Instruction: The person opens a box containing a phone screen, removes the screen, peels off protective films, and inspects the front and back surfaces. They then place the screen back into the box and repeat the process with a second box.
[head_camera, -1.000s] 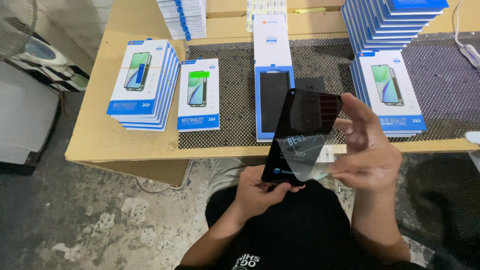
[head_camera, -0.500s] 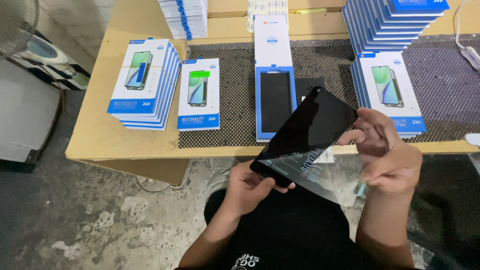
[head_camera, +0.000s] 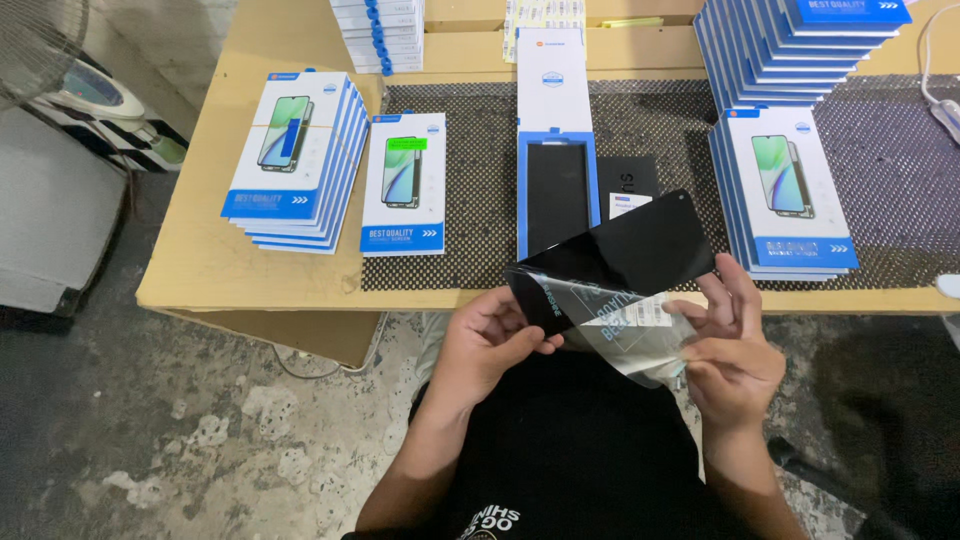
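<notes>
My left hand (head_camera: 490, 340) grips the lower left corner of a thin black glass screen protector (head_camera: 620, 260), which is tilted flat over the table's front edge. My right hand (head_camera: 735, 350) pinches a clear plastic sleeve (head_camera: 625, 330) with printed lettering that hangs under the glass, partly peeled away from it. Straight ahead on the black mesh mat (head_camera: 480, 180) lies an open blue-edged box tray (head_camera: 557, 195) with a dark insert, its white lid folded back.
A stack of white and blue boxes (head_camera: 295, 160) and a single box (head_camera: 405, 185) lie at the left. More stacks (head_camera: 790, 190) stand at the right and back. A small black packet (head_camera: 628, 185) lies beside the tray. A fan (head_camera: 40, 50) stands far left.
The black glass has swung from nearly upright to lying almost flat. The plastic sleeve has come further off its underside, and my right hand has dropped lower right.
</notes>
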